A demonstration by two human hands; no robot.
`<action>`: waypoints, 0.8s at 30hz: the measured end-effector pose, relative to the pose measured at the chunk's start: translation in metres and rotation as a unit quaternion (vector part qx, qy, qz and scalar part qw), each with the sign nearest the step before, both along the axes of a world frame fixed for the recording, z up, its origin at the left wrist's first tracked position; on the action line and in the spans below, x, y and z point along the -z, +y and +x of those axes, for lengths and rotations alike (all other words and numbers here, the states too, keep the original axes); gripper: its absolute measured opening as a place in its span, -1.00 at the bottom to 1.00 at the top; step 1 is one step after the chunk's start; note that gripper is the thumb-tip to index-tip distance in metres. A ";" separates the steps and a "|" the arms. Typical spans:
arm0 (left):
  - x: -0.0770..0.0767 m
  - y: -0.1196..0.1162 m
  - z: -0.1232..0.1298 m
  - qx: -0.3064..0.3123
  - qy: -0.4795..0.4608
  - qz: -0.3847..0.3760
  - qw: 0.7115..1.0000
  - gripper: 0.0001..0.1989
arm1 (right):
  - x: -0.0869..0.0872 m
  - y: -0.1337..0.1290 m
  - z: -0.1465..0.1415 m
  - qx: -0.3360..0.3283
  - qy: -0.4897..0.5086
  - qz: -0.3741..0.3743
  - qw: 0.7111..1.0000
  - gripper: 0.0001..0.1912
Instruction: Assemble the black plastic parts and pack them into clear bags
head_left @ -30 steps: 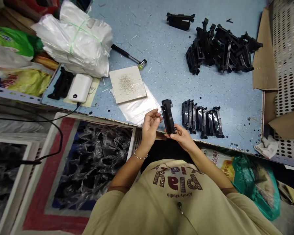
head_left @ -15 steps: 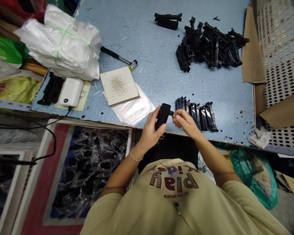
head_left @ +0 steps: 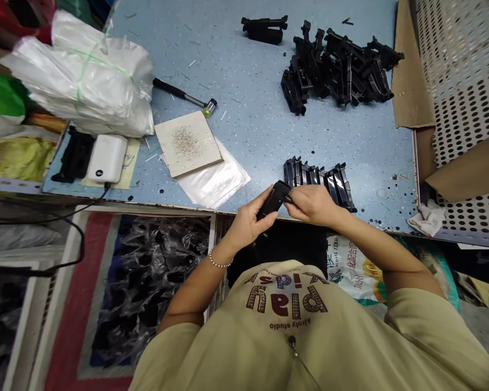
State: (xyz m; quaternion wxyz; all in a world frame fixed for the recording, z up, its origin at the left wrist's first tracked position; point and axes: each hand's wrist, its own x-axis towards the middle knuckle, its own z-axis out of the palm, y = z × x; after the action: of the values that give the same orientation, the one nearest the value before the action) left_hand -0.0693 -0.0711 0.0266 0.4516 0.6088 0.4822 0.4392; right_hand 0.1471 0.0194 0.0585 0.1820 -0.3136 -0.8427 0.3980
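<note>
My left hand (head_left: 248, 220) is wrapped round a black plastic part (head_left: 274, 200), long and blocky, held tilted over the table's front edge. Closed at the part's upper right side is my right hand (head_left: 313, 205), its fingers pinching a small dark piece that sticks out there; the fingers mostly hide that piece. Just behind my right hand stands a row of similar black parts (head_left: 305, 172), side by side on the blue table (head_left: 244, 141). Farther back lies a jumbled pile of black parts (head_left: 342, 70), with a separate pair of black parts (head_left: 264, 30) to its left.
A mallet (head_left: 187, 96) lies behind a square board (head_left: 187, 144) resting on clear plastic bags (head_left: 232, 179). Left are a tied bag bundle (head_left: 93, 81) and a white power bank (head_left: 107, 158) with a cable. Cardboard (head_left: 411, 70) and a perforated panel (head_left: 460, 81) border the right side.
The black part in my left hand has tilted to the right. My right hand has turned over and closed tighter against its side, with the right elbow swung outward.
</note>
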 end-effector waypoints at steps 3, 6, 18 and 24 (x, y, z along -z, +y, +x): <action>-0.007 0.001 -0.005 0.009 0.038 0.033 0.999 -0.35 | -0.004 -0.001 0.005 0.007 -0.004 0.016 1.000 -0.56; -0.010 0.001 -0.005 -0.007 0.066 0.100 0.993 -0.26 | -0.001 -0.006 0.007 -0.065 0.083 -0.249 0.963 -0.47; -0.006 -0.001 -0.007 0.073 0.076 0.180 0.978 -0.17 | 0.003 -0.040 0.002 -0.022 0.134 -0.170 0.976 -0.39; -0.010 -0.002 -0.007 0.062 0.100 0.206 0.971 -0.15 | -0.001 -0.026 0.016 -0.014 0.076 -0.130 0.989 -0.46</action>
State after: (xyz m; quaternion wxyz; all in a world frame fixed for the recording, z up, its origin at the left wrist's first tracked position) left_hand -0.0759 -0.0732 0.0363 0.2925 0.7582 0.3850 0.4374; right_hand 0.1631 -0.0061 0.0597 0.1973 -0.2916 -0.7720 0.5292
